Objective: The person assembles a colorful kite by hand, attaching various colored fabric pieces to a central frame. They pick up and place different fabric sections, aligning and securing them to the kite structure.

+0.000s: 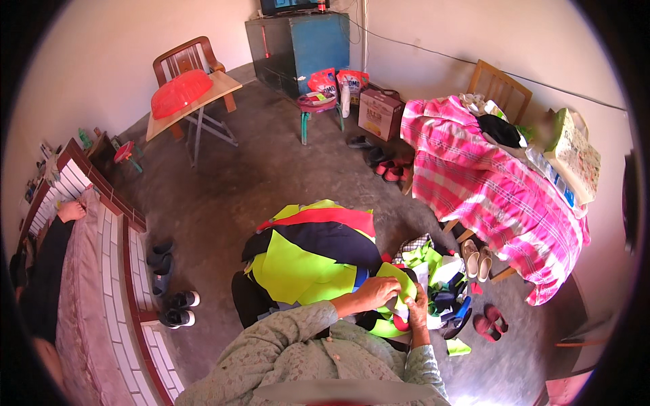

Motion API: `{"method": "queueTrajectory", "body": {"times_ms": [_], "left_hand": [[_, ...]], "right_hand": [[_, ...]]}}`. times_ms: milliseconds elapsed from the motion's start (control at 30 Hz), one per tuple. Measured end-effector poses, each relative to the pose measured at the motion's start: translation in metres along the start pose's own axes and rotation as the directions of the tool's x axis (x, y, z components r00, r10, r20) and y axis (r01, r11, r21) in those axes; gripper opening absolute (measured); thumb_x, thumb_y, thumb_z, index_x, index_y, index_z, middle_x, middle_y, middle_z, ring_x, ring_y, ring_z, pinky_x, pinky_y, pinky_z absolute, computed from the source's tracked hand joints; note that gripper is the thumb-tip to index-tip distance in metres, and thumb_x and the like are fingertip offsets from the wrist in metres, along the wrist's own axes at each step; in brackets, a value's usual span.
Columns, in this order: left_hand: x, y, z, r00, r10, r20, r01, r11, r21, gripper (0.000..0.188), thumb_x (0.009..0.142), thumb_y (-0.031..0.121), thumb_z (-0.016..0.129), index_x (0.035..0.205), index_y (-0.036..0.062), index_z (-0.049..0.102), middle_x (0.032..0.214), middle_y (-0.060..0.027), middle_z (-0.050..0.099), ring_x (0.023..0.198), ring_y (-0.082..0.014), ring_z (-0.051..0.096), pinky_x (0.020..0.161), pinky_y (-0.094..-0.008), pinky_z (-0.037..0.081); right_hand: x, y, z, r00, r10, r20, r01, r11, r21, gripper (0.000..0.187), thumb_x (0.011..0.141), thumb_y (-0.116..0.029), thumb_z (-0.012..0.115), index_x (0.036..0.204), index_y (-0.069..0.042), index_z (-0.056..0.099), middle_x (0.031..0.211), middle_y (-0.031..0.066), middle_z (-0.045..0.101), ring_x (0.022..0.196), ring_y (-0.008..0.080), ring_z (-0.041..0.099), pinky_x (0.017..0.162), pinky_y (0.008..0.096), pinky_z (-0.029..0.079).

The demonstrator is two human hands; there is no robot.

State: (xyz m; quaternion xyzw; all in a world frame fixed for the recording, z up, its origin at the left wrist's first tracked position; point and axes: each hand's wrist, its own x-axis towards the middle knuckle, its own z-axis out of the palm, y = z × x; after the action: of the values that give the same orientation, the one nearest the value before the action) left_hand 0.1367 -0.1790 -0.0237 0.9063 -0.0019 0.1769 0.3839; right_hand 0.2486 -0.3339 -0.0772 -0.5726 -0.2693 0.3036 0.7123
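Note:
A strip of yellow-green fabric [395, 274] is held between my two hands. My left hand [376, 294] is closed, its fingertips pinching the strip's near side. My right hand [418, 311] grips the same strip along its right edge, thumb uppermost. Red and white fabric [401, 321] hangs just below, partly hidden by my hands. Directly in front of me lies a large heap of cut fabric [305, 267] in yellow-green, dark navy and red. To the right of my hands, smaller scraps [433, 271] of green, white and dark blue are scattered in a pile on the floor.
At the right, a pink plaid cloth [487, 176] covers a piece of furniture, with shoes [476, 260] beside it. A red plastic cover [181, 93] rests on a folding table at the back left. At far left, another person's hand [70, 211] rests on a tiled bed platform [112, 250].

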Motion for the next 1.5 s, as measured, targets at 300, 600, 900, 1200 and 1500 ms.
{"method": "queueTrajectory", "body": {"times_ms": [300, 600, 900, 1200, 1500], "left_hand": [[0.008, 0.012, -0.008, 0.973, -0.092, -0.210, 0.077, 0.994, -0.081, 0.009, 0.088, 0.012, 0.051, 0.095, 0.0066, 0.049, 0.083, -0.0136, 0.060, 0.078, -0.0334, 0.060, 0.065, -0.0409, 0.047], [0.011, -0.001, -0.027, 0.823, -0.273, -0.498, 0.206, 0.961, -0.187, 0.007, 0.092, 0.012, 0.047, 0.098, 0.0099, 0.047, 0.068, -0.0175, 0.058, 0.067, -0.0396, 0.060, 0.053, -0.0461, 0.044], [0.019, 0.028, -0.078, 0.776, -0.280, -0.565, 0.046, 0.919, -0.391, 0.006, 0.091, 0.008, 0.051, 0.097, 0.0064, 0.052, 0.070, -0.0129, 0.058, 0.066, -0.0242, 0.062, 0.057, -0.0329, 0.046], [-0.041, -0.062, -0.105, 0.410, -0.709, -0.573, 0.439, 0.705, -0.558, 0.018, 0.082, 0.011, 0.061, 0.096, -0.0012, 0.057, 0.079, -0.0062, 0.061, 0.074, -0.0116, 0.056, 0.067, -0.0290, 0.047], [-0.094, -0.050, -0.102, 0.478, -0.660, -0.579, 0.465, 0.750, -0.471, 0.021, 0.083, 0.003, 0.059, 0.103, 0.0015, 0.052, 0.074, -0.0040, 0.060, 0.065, -0.0100, 0.055, 0.060, -0.0268, 0.045]], "right_hand": [[-0.002, -0.017, 0.015, 1.000, -0.017, -0.025, 0.012, 0.982, -0.187, 0.063, 0.064, -0.025, 0.084, 0.113, -0.002, 0.053, 0.100, 0.0033, 0.061, 0.091, 0.0139, 0.055, 0.083, 0.0286, 0.044], [-0.001, -0.010, 0.014, 0.996, 0.063, -0.063, -0.069, 0.993, -0.096, 0.038, 0.069, -0.013, 0.079, 0.098, -0.003, 0.057, 0.085, 0.0017, 0.062, 0.075, 0.0106, 0.055, 0.071, 0.0261, 0.047], [-0.001, -0.016, 0.017, 0.994, 0.074, -0.084, -0.078, 0.996, -0.049, 0.031, 0.071, -0.009, 0.076, 0.095, -0.003, 0.058, 0.084, 0.0016, 0.062, 0.073, 0.0103, 0.056, 0.070, 0.0258, 0.047], [0.002, -0.014, 0.016, 0.995, 0.070, -0.073, -0.073, 0.997, -0.035, 0.035, 0.069, -0.008, 0.076, 0.099, -0.005, 0.058, 0.088, 0.0026, 0.063, 0.077, 0.0127, 0.058, 0.074, 0.0273, 0.048], [-0.001, -0.016, 0.018, 0.992, 0.099, -0.077, -0.101, 0.995, -0.019, 0.033, 0.070, -0.009, 0.075, 0.098, -0.005, 0.058, 0.088, 0.0024, 0.063, 0.077, 0.0123, 0.058, 0.075, 0.0272, 0.048]]}}
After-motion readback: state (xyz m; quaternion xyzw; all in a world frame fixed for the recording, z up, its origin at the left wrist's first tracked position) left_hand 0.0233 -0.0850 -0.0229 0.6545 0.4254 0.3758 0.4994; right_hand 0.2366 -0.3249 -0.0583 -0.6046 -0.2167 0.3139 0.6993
